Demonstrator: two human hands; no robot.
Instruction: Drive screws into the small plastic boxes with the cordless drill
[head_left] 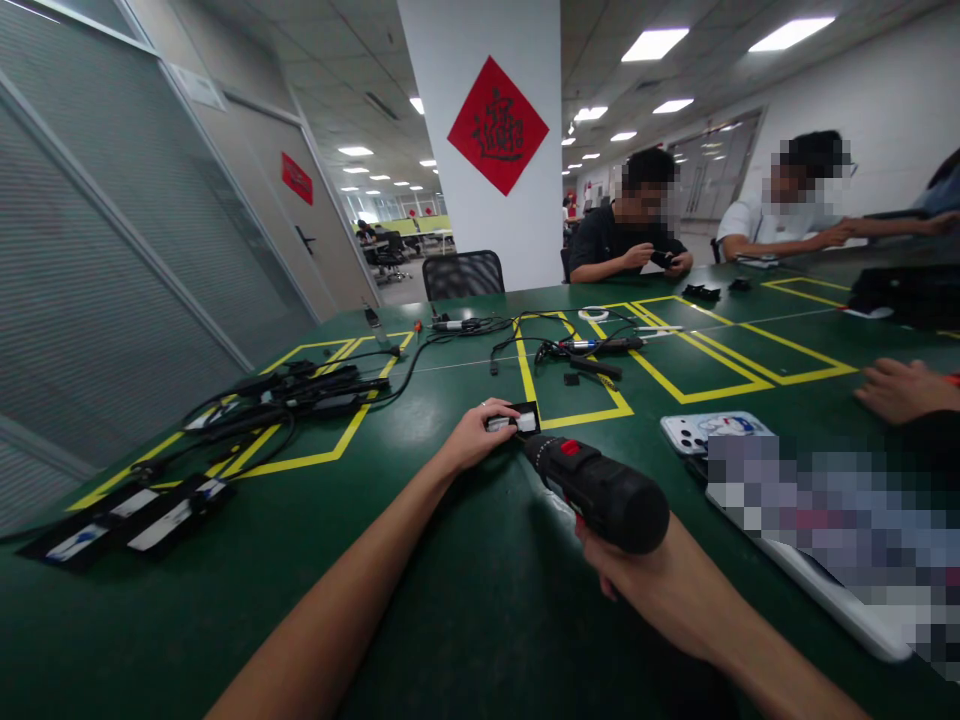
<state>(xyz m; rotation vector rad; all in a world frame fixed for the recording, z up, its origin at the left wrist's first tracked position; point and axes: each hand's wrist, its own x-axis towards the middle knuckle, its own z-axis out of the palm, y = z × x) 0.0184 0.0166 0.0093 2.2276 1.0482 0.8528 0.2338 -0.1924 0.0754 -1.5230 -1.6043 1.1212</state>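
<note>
My right hand (619, 555) is wrapped round the grip of a black cordless drill (600, 490) with a red switch on top. The drill's chuck points away and left, its tip reaching a small flat black piece with white patches (529, 418) on the green table (450, 580). My left hand (480, 436) grips that piece from the left, fingers bent over its top and near edge. Whether the bit touches a screw is too small to tell. The drill's own body hides most of its handle.
Black cables and devices (300, 390) lie at left, with labelled black pieces (161, 515) nearer. A pen-shaped tool (600, 345) lies beyond my hands among yellow tape outlines. At right are a phone (716, 424), a partly blurred tablet (832, 590) and another person's hand (907, 390). People sit opposite.
</note>
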